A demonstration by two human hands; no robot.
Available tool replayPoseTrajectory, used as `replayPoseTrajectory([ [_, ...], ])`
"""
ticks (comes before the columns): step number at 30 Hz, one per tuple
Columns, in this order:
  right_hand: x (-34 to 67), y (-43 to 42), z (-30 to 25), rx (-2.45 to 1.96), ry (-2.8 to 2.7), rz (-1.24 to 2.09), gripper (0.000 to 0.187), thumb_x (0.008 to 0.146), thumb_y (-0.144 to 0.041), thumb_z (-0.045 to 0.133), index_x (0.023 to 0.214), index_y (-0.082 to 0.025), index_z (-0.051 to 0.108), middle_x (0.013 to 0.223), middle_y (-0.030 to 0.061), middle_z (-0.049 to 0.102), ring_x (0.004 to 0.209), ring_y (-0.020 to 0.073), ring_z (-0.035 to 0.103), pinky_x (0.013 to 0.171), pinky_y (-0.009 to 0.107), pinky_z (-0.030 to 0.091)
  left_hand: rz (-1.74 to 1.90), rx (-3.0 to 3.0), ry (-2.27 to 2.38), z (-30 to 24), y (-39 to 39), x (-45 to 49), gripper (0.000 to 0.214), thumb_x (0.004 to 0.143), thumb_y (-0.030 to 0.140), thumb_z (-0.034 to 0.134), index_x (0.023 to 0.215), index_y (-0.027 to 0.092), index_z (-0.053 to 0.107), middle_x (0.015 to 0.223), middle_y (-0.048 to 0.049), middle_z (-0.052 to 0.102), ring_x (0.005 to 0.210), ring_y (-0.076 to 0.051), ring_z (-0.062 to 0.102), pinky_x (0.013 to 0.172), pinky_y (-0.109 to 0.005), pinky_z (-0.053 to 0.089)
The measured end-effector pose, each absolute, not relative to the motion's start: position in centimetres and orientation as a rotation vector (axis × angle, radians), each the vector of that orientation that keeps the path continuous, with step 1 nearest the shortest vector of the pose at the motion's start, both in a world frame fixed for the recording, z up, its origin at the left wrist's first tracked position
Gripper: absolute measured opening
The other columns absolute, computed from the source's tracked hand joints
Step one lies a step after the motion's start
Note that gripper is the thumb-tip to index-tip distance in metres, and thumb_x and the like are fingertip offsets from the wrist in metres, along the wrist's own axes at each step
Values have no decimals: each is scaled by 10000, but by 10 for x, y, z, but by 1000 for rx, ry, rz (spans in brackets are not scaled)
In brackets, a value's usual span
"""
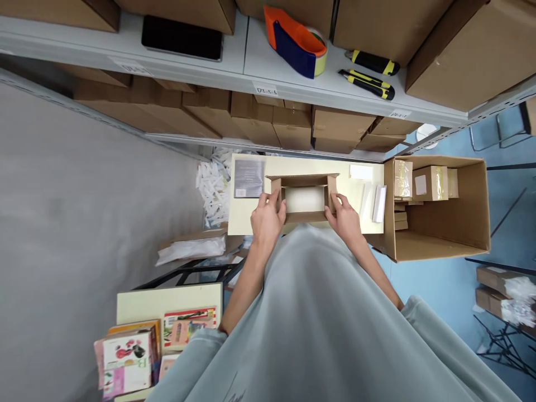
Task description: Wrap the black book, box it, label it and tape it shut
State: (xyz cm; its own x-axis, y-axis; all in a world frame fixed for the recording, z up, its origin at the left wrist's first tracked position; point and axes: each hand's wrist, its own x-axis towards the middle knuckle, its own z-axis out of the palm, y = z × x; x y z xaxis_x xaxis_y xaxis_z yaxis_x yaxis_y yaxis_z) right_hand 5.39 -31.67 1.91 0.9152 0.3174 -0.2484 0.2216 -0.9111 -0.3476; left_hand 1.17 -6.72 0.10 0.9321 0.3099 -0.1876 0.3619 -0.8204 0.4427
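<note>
A small brown cardboard box (305,216) with its top open stands on the pale yellow table (247,218) close to my body. Its end flaps are raised, and a whitish surface shows inside; whether that is its bottom or the tabletop, I cannot tell. My left hand (267,219) grips the left end, fingers over the flap and thumb by the near corner. At the right end, my right hand (344,218) pinches the other flap the same way. A dark grey flat packet (249,178) lies left of the box. White slim boxes (379,204) lie to the right.
Above the table's far side, a grey shelf (247,61) carries cartons, a black phone (182,38), a tape dispenser (295,44) and two utility knives (371,72). A large open carton (439,251) with small boxes stands right. Books (128,357) are stacked lower left.
</note>
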Motion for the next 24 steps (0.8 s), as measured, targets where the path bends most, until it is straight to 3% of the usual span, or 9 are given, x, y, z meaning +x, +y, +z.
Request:
replayPoseTrajectory([
  [4, 62, -323, 7, -2687, -554, 445, 551, 1181, -481, 475, 1606, -167, 632, 1744, 195, 512, 1418, 375, 657, 1169, 531, 598, -112, 2534, 248, -10, -70, 4, 426, 1103, 438, 600, 1449, 239, 747, 1298, -148, 701, 1171, -343, 708, 1053, -460, 576],
  [7, 70, -335, -1, -2659, -658, 524, 620, 1132, -600, 583, 1592, -192, 662, 1819, 181, 416, 1417, 411, 636, 1190, 605, 573, -20, 2493, 136, -15, -66, -3, 419, 1119, 500, 574, 1378, 242, 779, 1326, -153, 709, 1321, -364, 634, 1189, -505, 516],
  [12, 80, -354, -10, -2518, -724, 650, 830, 985, -723, 773, 1648, -249, 618, 1864, 132, 340, 1549, 411, 546, 1265, 607, 523, 38, 2410, 157, -27, -55, -7, 434, 1133, 492, 540, 1384, 222, 768, 1367, -155, 705, 1309, -339, 654, 1217, -505, 517],
  [17, 79, -358, -14, -2436, -666, 652, 963, 931, -723, 838, 1735, -316, 498, 1845, 126, 374, 1628, 387, 480, 1330, 605, 457, 55, 2365, 197, -35, -52, 4, 446, 1091, 520, 618, 1384, 217, 764, 1365, -149, 710, 1314, -331, 684, 1224, -478, 534],
  [24, 70, -356, -10, -2453, -715, 639, 773, 1041, -650, 736, 1671, -230, 582, 1741, 129, 552, 1595, 407, 504, 1308, 615, 484, 152, 2254, 283, -39, -56, 6, 475, 1141, 551, 503, 1334, 210, 771, 1359, -150, 760, 1336, -301, 714, 1215, -449, 545],
])
